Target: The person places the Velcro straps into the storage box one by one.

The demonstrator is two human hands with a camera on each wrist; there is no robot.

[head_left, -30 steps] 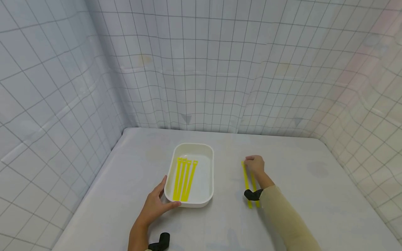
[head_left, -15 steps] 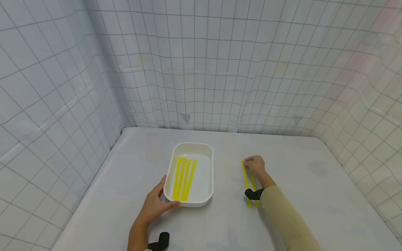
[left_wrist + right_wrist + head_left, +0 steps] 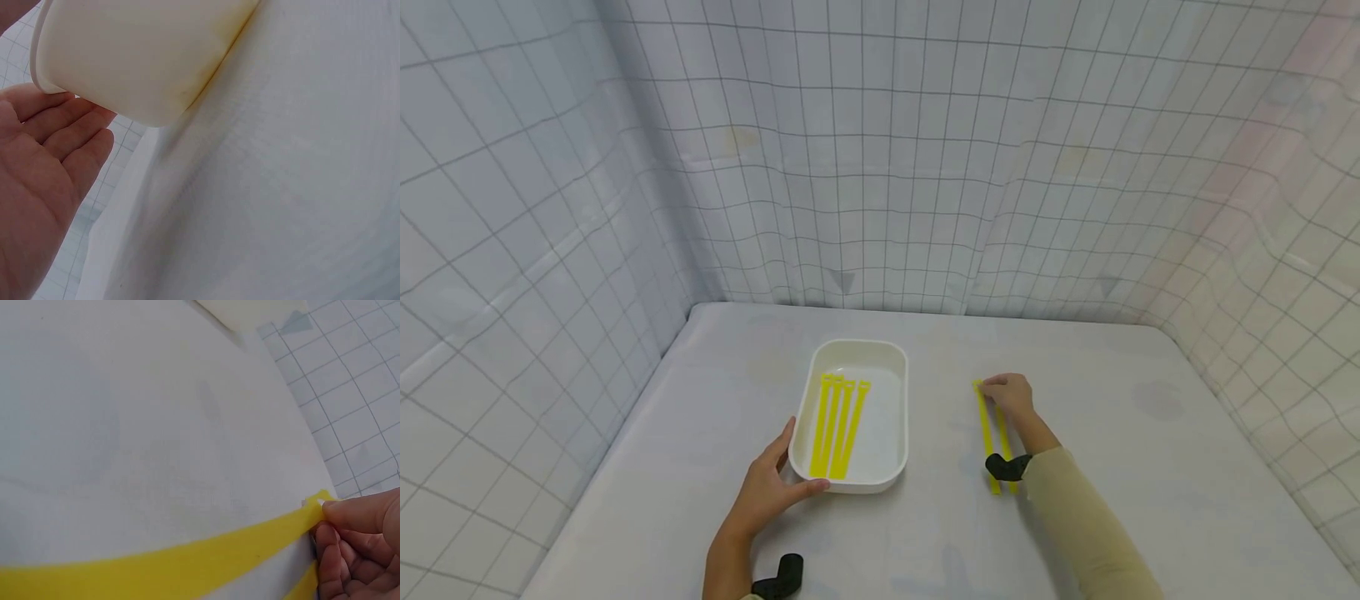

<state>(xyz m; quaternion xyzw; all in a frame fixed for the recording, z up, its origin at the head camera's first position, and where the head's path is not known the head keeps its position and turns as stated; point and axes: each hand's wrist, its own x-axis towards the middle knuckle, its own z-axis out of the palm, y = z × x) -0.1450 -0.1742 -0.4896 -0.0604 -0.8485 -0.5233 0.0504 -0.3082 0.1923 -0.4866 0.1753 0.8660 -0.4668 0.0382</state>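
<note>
A white rectangular tray stands left of the middle of the table in the head view. Several flat yellow straps with slotted heads lie in its left half, side by side. My left hand is spread round the tray's near left corner, its thumb on the near rim. In the left wrist view, nearly straight fingers touch the tray's side under the rim. To the right, my right hand pinches the far, slotted end of a yellow strap between thumb and finger. A second yellow strap lies beside it, partly hidden by the hand.
A white cloth covers the table. White curtains with a grid pattern hang behind it and on both sides. A black wrist mount on the right arm hides part of the straps below it.
</note>
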